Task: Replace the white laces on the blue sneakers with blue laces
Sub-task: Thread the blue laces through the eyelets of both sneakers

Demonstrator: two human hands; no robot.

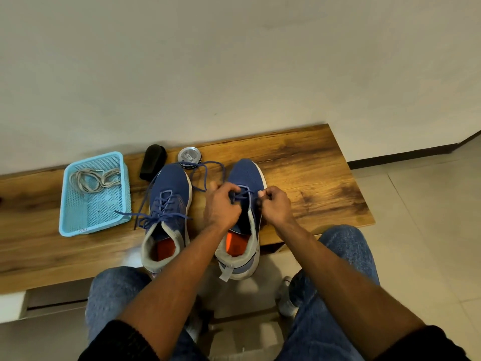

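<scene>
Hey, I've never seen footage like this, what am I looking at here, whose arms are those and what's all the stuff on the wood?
There is no machine here: a person wears one camera on the head, looking down at their own arms and jeans. The left hand and right hand each pinch the blue lace at the right sneaker, threading it near the toe end. The left sneaker already carries a blue lace, its ends loose. Both stand on a wooden bench against a wall. A light blue basket holds the white laces. Behind the shoes lie a black object, perhaps a brush, and a round tin.
</scene>
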